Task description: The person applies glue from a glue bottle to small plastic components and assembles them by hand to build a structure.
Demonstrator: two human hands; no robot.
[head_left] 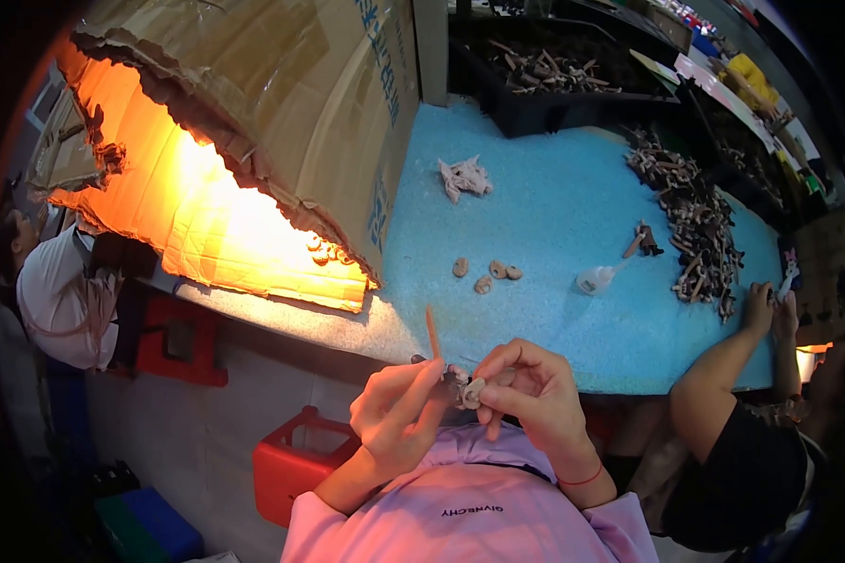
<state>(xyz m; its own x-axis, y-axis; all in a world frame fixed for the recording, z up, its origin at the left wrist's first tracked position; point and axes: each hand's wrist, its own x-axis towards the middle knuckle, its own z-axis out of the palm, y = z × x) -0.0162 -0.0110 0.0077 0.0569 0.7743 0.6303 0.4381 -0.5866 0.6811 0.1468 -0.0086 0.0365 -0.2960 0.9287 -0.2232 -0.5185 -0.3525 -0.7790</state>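
Just past the near edge of the table, my left hand (pixel 399 410) pinches a small dark-and-pale figure part, mostly hidden by the fingers. An orange-brown stick-like piece (pixel 432 330) rises from those fingers; whether it joins the part cannot be seen. My right hand (pixel 540 394) is closed on a small rounded beige piece (pixel 474 392), held against what the left hand has. Beyond the hands, several similar beige pieces (pixel 483 284) lie on the blue tabletop (pixel 535 206). To their right stands a small white squeeze bottle (pixel 593 280).
A torn cardboard box (pixel 319 103), brightly lit inside, fills the left. A crumpled white tissue (pixel 465 178) lies farther back. Small dark-and-tan figures (pixel 695 225) are heaped right; a black bin (pixel 545 111) stands behind. One person's arm (pixel 714 366) reaches in right. A red stool (pixel 282 469) stands below left.
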